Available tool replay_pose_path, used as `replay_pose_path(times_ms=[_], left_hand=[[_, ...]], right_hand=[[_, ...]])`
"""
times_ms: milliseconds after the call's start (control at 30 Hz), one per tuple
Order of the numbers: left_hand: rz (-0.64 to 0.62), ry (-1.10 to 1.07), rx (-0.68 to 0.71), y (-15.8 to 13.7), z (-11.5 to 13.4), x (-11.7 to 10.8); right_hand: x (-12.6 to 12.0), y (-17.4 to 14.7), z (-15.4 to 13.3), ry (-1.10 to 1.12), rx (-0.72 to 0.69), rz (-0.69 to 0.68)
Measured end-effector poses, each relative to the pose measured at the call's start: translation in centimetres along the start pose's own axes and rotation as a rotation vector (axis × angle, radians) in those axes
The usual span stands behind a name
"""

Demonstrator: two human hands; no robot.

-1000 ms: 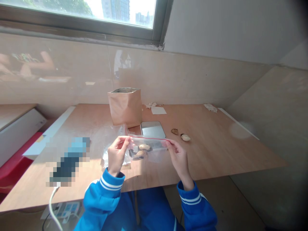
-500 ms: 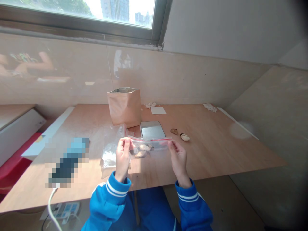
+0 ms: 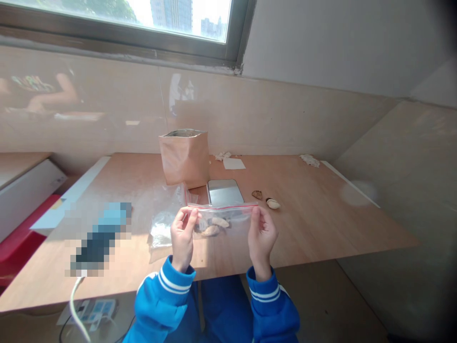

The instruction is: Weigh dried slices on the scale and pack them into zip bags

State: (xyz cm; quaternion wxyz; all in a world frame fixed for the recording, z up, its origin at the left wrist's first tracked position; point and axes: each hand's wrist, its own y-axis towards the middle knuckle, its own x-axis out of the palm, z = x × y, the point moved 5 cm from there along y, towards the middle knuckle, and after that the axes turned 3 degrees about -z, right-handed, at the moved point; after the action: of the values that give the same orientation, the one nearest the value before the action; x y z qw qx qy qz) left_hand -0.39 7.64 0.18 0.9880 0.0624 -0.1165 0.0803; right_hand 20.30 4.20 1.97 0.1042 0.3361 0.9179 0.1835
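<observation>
A clear zip-lock bag (image 3: 237, 224) with a red strip along its top is stretched between my hands above the table's front part. Inside it lie several pale, brown-edged pieces (image 3: 211, 230) that look like dried slices or shells. My left hand (image 3: 183, 238) pinches the bag's upper left corner between thumb and fingers. At the upper right corner, my right hand (image 3: 262, 237) grips it the same way. Just beyond the bag sits a flat silver-topped scale (image 3: 224, 191). A pale piece with a dark edge (image 3: 273, 204) and a small brown piece (image 3: 257, 194) lie right of the scale.
An open brown kraft pouch (image 3: 185, 159) stands behind the scale. More clear plastic bags (image 3: 162, 231) lie left of my left hand. A blurred phone-like object (image 3: 102, 238) with a white cable (image 3: 74, 305) is farther left. White paper (image 3: 234, 164) lies near the wall.
My right hand has moved slightly left, its thumb now upright against the bag's strip. The pieces inside the bag have shifted a little. My left hand still holds its corner.
</observation>
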Motion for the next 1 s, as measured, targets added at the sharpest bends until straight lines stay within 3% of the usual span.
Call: replay_pose_path(times_ms=[200,400,567,700,1000], left_hand=[[0.040,0.072,0.052,-0.4,1.1,-0.6],[0.071,-0.012,0.088,-0.5,1.1,-0.9],[-0.027,-0.189,0.063,-0.3,0.8,-0.9],[-0.124,-0.143,0.067,0.1,0.8,-1.4],[-0.167,-0.031,0.062,0.3,1.0,-1.9]], right_hand=[[-0.2,-0.3,-0.8,0.027,0.036,0.028],[1.0,-0.9,-1.3,0.195,0.105,-0.159],[2.3,-1.4,-0.9,0.416,0.217,-0.263],[2.6,-1.7,-0.2,0.441,0.313,-0.318],[1.7,-1.4,-0.9,0.310,0.146,-0.285]])
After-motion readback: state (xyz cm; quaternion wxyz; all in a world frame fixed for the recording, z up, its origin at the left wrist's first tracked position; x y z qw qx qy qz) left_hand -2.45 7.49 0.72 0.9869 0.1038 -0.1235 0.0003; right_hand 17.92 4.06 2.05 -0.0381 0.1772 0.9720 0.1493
